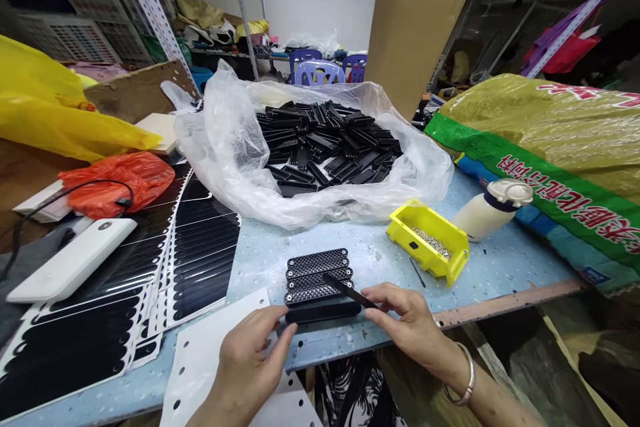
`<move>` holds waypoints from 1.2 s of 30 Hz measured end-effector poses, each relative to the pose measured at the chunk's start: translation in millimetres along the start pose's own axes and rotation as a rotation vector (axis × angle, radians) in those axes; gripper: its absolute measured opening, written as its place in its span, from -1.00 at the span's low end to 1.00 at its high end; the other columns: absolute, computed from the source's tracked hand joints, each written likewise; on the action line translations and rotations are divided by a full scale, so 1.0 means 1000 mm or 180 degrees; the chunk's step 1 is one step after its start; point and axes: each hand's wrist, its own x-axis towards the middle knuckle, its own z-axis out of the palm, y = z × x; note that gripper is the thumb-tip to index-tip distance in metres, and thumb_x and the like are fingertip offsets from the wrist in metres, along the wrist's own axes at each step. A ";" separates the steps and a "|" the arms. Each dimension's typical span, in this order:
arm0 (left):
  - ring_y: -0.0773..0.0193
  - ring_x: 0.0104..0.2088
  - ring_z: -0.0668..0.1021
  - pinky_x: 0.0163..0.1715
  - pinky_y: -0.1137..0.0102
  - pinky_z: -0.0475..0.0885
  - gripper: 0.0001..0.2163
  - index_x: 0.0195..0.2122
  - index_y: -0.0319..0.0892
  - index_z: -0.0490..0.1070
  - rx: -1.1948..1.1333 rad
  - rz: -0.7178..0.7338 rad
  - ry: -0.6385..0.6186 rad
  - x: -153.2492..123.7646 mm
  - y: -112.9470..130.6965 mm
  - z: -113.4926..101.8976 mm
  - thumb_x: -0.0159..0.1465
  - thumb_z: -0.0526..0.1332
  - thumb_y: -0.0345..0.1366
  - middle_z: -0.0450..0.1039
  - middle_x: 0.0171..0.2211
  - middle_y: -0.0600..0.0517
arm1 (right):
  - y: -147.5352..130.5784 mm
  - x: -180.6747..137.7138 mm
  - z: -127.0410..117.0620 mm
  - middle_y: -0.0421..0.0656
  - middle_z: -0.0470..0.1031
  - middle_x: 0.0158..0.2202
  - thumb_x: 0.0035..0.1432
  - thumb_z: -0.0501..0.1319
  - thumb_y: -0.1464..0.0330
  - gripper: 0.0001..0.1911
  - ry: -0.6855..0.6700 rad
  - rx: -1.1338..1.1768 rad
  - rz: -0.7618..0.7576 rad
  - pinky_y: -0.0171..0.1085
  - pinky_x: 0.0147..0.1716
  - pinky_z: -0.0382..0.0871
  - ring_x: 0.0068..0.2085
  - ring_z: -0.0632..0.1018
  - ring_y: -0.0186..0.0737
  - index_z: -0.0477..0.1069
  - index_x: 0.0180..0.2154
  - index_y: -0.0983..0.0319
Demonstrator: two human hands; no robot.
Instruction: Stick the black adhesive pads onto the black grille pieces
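Note:
Thumb and forefinger of my left hand close on the left end of a smooth, round-ended black bar lying near the table's front edge. My right hand pinches a thin, flat black strip, held tilted above the right side of the bar. Its far tip overlaps a neat row of black cross-hatched pieces with a small silver screw or rivet at each end. To the right of the row stands a yellow bin holding many tiny silver metal parts.
A clear plastic bag full of black pieces fills the back. Black sticker sheets and a white power bank lie left. A cream bottle and a large printed sack stand right. White perforated paper lies in front.

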 end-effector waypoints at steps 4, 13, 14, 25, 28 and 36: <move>0.28 -0.57 0.45 -0.61 0.47 0.32 -0.85 -0.35 -0.09 0.61 0.0067 0.0139 -0.0151 -0.003 -0.002 0.008 0.02 0.36 -0.33 0.56 -0.46 -0.04 | -0.004 -0.002 0.014 -0.14 0.61 -0.32 0.14 0.25 0.39 -0.89 -0.0151 -0.0007 0.0144 -0.32 -0.41 0.49 -0.39 0.57 -0.28 0.53 -0.28 0.22; 0.33 -0.64 0.41 -0.64 0.46 0.31 -0.86 -0.38 -0.15 0.52 0.0572 0.0205 -0.0334 0.005 -0.009 -0.003 0.15 0.25 -0.21 0.45 -0.57 0.05 | 0.000 0.008 0.002 -0.16 0.58 -0.37 0.14 0.25 0.37 -0.86 -0.0279 -0.0166 0.0112 -0.29 -0.36 0.47 -0.39 0.55 -0.26 0.53 -0.23 0.22; 0.32 -0.63 0.42 -0.62 0.45 0.32 -0.85 -0.37 -0.17 0.52 0.0631 0.0246 -0.0267 0.010 -0.011 -0.004 0.16 0.23 -0.21 0.44 -0.57 0.05 | 0.003 0.012 0.001 -0.15 0.58 -0.37 0.14 0.25 0.36 -0.85 -0.0259 -0.0176 0.0131 -0.29 -0.38 0.47 -0.39 0.55 -0.25 0.53 -0.23 0.23; 0.29 -0.56 0.46 -0.50 0.39 0.36 -0.81 -0.29 -0.20 0.54 0.0870 0.0134 -0.0832 0.041 -0.024 0.010 0.15 0.18 -0.28 0.47 -0.54 0.05 | 0.020 0.039 0.019 -0.16 0.59 -0.44 0.11 0.23 0.35 -0.87 -0.0395 -0.0310 0.0257 -0.31 -0.44 0.45 -0.44 0.56 -0.24 0.52 -0.31 0.24; 0.29 -0.54 0.46 -0.49 0.38 0.35 -0.83 -0.31 -0.20 0.54 0.0845 0.0031 -0.0912 0.043 -0.022 0.010 0.14 0.19 -0.29 0.46 -0.54 0.05 | 0.020 0.043 0.018 -0.15 0.60 -0.39 0.11 0.25 0.35 -0.88 -0.0539 -0.0290 0.0268 -0.31 -0.42 0.46 -0.39 0.58 -0.22 0.53 -0.30 0.23; 0.31 -0.52 0.47 -0.50 0.42 0.38 -0.76 -0.21 -0.19 0.54 0.0002 -0.0641 -0.0952 0.028 -0.017 0.010 0.06 0.24 -0.37 0.44 -0.54 0.09 | 0.010 0.038 0.006 -0.07 0.58 -0.29 0.17 0.22 0.39 -0.85 -0.0846 -0.0509 -0.0501 -0.23 -0.27 0.51 -0.28 0.59 -0.18 0.52 -0.22 0.26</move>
